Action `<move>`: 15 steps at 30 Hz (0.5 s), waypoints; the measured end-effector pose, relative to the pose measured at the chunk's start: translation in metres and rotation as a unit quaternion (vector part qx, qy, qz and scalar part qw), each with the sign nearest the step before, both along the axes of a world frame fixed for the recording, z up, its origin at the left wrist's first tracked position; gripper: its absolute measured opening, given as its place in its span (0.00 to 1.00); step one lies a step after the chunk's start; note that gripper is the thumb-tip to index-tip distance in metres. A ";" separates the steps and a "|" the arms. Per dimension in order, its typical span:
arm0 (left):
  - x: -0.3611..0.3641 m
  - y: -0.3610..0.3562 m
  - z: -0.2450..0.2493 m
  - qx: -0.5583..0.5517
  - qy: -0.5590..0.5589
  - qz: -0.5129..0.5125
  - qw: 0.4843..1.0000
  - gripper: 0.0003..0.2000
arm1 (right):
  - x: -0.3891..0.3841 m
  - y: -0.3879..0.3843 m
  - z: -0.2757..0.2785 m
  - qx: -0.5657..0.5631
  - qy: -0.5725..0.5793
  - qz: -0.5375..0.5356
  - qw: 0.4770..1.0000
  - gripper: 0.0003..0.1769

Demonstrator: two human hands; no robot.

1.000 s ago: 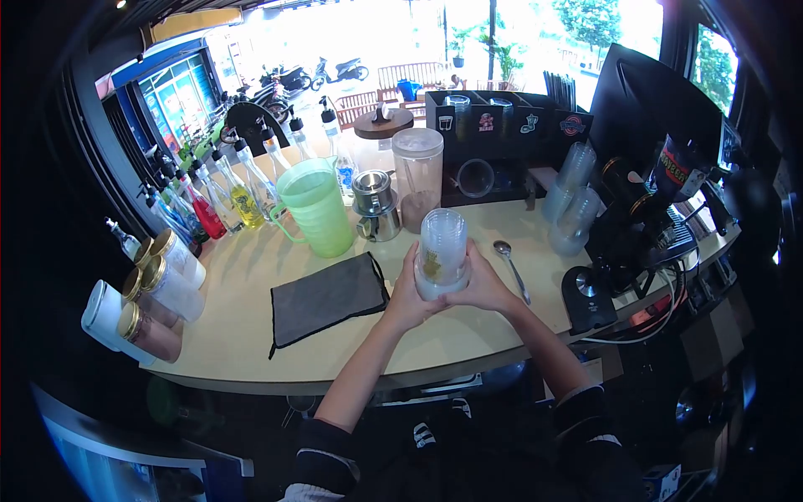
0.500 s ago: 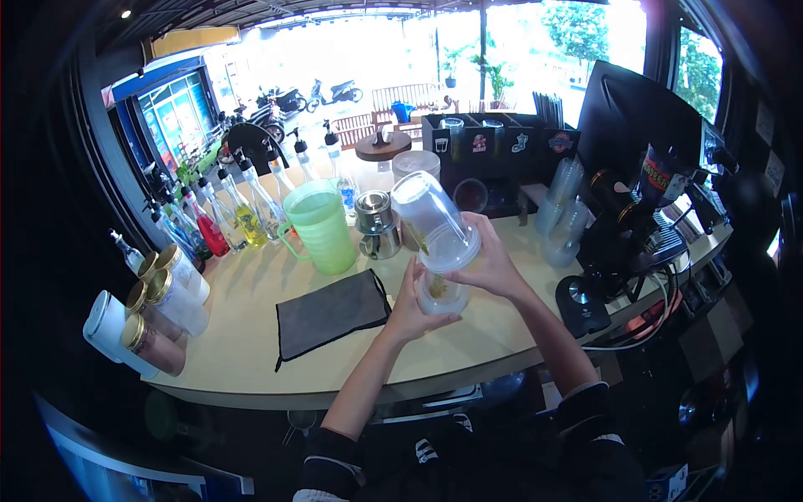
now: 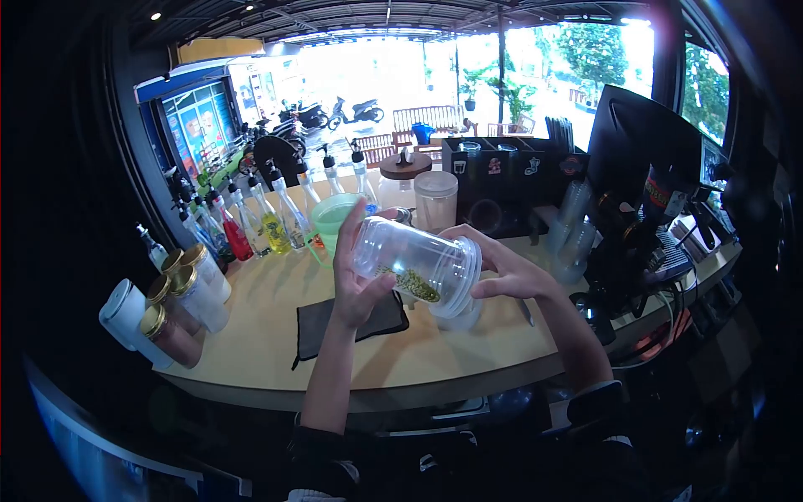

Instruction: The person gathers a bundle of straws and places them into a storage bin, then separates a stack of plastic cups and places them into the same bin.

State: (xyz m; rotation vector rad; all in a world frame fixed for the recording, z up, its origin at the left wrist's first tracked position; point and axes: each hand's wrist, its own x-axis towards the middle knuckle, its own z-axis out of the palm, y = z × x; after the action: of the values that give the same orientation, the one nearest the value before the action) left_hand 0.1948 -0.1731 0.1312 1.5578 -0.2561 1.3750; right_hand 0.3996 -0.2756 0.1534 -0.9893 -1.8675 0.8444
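Note:
A clear plastic jar (image 3: pixel 393 251) lies tilted in the air between my hands, with dried green leaves (image 3: pixel 416 284) gathered along its lower side. My left hand (image 3: pixel 355 289) is wrapped around the base end, thumb below and fingers behind. At the other end, my right hand (image 3: pixel 508 269) grips the pale round lid (image 3: pixel 462 280), fingers over the top and thumb at the side. Below the lid, a second clear container (image 3: pixel 458 316) stands on the counter, partly hidden by the jar. A dark grey cloth (image 3: pixel 386 320) lies under my left hand, and a green pitcher (image 3: pixel 331 219) stands behind it.
Pump bottles of coloured syrup (image 3: pixel 273 230) line the counter's back left. Gold-lidded jars (image 3: pixel 201 289) stand at the left end. Stacked plastic cups (image 3: pixel 574 222) and a dark coffee machine (image 3: pixel 661 213) are at right. A black organiser (image 3: pixel 519 171) stands at the back.
The jar has come away from above the second container and tipped closer to horizontal. My left hand has moved from the lower container up to the jar's base.

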 end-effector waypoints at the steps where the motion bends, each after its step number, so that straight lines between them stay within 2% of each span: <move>1: -0.008 0.001 -0.002 -0.034 0.030 -0.008 0.999 0.49 | -0.004 0.001 -0.003 0.001 0.037 0.024 0.999 0.39; 2: -0.014 0.002 -0.004 -0.068 0.060 -0.015 0.996 0.47 | -0.007 0.003 -0.005 0.004 0.037 0.029 0.999 0.39; 3: -0.016 0.010 -0.018 -0.060 0.045 0.026 0.997 0.38 | -0.010 0.006 -0.007 -0.011 0.075 -0.022 0.997 0.35; 4: -0.018 0.011 -0.027 -0.058 0.045 0.032 0.997 0.38 | -0.016 0.007 -0.009 -0.027 0.112 -0.073 0.991 0.31; 5: -0.020 0.009 -0.036 -0.097 0.042 0.062 0.993 0.36 | -0.029 0.003 -0.010 0.047 0.089 -0.172 0.980 0.23; 6: -0.022 0.002 -0.040 -0.135 0.038 0.091 0.986 0.33 | -0.030 0.004 -0.016 0.048 0.091 -0.168 0.981 0.23; 7: -0.023 -0.012 -0.039 -0.181 0.019 0.053 0.982 0.28 | -0.029 0.006 -0.023 0.142 0.054 -0.167 0.974 0.21; 8: -0.025 -0.013 -0.045 -0.180 0.018 0.057 0.982 0.28 | -0.030 0.006 -0.028 0.234 0.017 -0.165 0.958 0.20; 9: -0.026 -0.012 -0.051 -0.171 0.025 0.101 0.980 0.28 | -0.038 0.002 -0.030 0.246 0.049 -0.134 0.959 0.16; 10: -0.026 -0.012 -0.056 -0.162 0.032 0.146 0.975 0.28 | -0.044 -0.003 -0.029 0.246 0.050 -0.132 0.959 0.16; 12: -0.025 -0.013 -0.063 -0.178 0.025 0.131 0.975 0.29 | -0.053 -0.012 -0.029 0.135 0.066 -0.116 0.982 0.15; 13: -0.025 -0.012 -0.065 -0.177 0.015 0.131 0.975 0.29 | -0.057 -0.013 -0.030 0.107 0.109 -0.118 0.981 0.14; 15: -0.022 -0.015 -0.066 -0.176 0.006 0.128 0.976 0.29 | -0.055 -0.009 -0.035 0.102 0.124 -0.111 0.981 0.14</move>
State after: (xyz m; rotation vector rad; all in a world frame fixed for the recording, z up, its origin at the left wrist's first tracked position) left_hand 0.1732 -0.1882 0.0647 1.3307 0.1963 1.5140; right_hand 0.3445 -0.2850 0.1182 -0.8992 -1.5635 0.6003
